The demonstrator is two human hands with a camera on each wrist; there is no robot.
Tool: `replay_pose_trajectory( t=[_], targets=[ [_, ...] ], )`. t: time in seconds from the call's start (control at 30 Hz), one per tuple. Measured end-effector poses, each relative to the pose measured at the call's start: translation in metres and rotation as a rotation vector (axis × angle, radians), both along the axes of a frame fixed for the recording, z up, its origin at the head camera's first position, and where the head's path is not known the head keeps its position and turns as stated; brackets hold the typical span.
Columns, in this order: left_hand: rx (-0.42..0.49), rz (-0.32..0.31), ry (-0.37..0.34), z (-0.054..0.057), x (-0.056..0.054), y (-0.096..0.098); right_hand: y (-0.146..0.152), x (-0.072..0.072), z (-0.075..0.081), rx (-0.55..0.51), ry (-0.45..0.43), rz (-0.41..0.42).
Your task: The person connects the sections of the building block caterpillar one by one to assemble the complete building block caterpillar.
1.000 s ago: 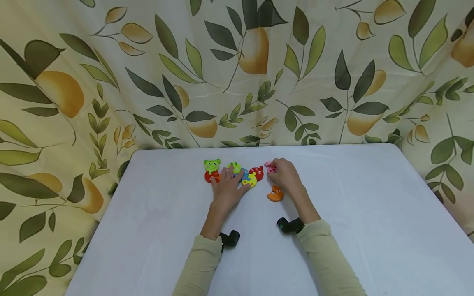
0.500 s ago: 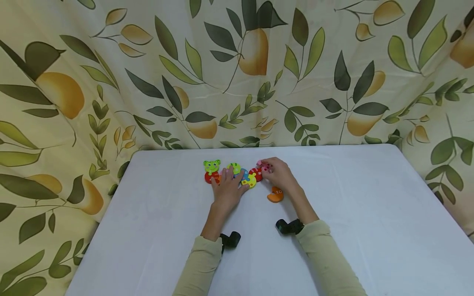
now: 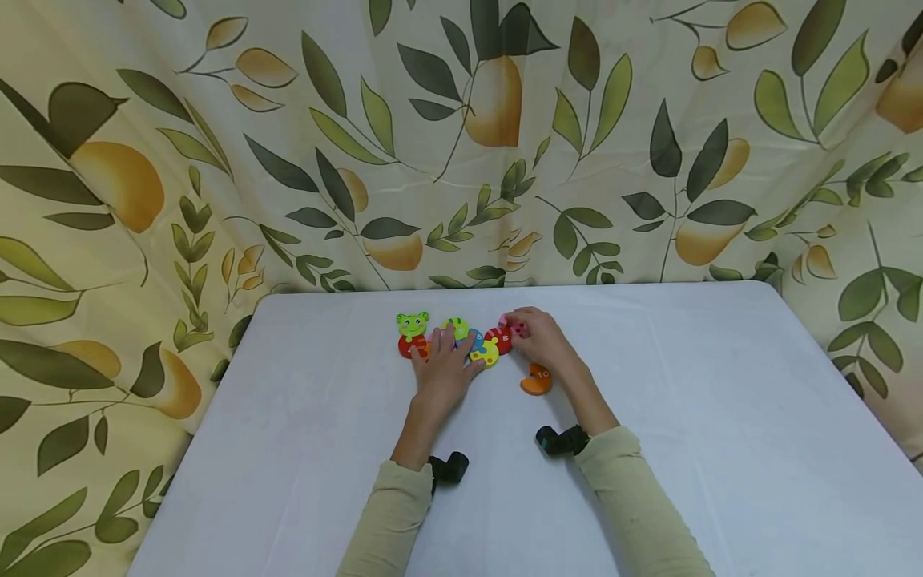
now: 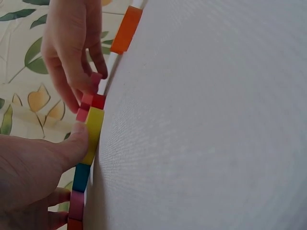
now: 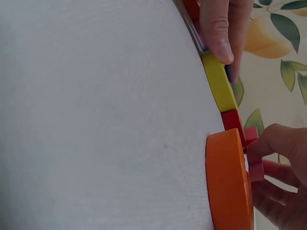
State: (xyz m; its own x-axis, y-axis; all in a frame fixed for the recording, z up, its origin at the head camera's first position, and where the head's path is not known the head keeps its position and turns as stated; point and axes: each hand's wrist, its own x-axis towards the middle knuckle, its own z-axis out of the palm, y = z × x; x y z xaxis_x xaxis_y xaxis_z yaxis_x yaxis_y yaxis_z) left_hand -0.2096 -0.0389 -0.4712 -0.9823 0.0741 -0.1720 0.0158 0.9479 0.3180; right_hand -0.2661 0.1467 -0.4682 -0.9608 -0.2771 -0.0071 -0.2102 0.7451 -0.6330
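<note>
A row of colourful caterpillar puzzle pieces lies near the table's far edge. At its left end sits a green piece with an animal face (image 3: 413,324), above a red piece (image 3: 409,346). My left hand (image 3: 441,378) rests with spread fingers over the middle pieces and partly hides them; its thumb touches the yellow piece (image 4: 94,129). At the row's right end, my right hand (image 3: 544,338) pinches a pink puzzle piece (image 5: 256,171) against the red end piece (image 3: 497,340). A loose orange puzzle piece (image 3: 536,381) lies just below my right hand.
The white table (image 3: 346,449) stretches out around the pieces. Behind it hangs a curtain (image 3: 447,208) printed with leaves and fruit. Each wrist wears a black camera, the left camera (image 3: 450,467) and the right camera (image 3: 558,441).
My right hand has moved left with the pink piece, from apart to against the red end piece. The left hand and the orange piece have stayed in place.
</note>
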Motion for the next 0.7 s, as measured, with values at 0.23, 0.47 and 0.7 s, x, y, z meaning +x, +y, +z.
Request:
replay_pose_trajectory(
  t=[0.23, 0.47, 0.7],
  targets=[
    [-0.009, -0.009, 0.005, -0.001, 0.000, -0.001, -0.002, -0.001, 0.002, 0.064, -0.027, 0.047],
    [-0.018, -0.013, 0.015, 0.001, -0.001, -0.002, 0.001, 0.004, 0.008, 0.103, -0.085, 0.093],
    [-0.019, -0.018, 0.022, 0.001, 0.002, -0.001, 0.020, 0.033, 0.021, 0.137, -0.103, 0.166]
  ],
)
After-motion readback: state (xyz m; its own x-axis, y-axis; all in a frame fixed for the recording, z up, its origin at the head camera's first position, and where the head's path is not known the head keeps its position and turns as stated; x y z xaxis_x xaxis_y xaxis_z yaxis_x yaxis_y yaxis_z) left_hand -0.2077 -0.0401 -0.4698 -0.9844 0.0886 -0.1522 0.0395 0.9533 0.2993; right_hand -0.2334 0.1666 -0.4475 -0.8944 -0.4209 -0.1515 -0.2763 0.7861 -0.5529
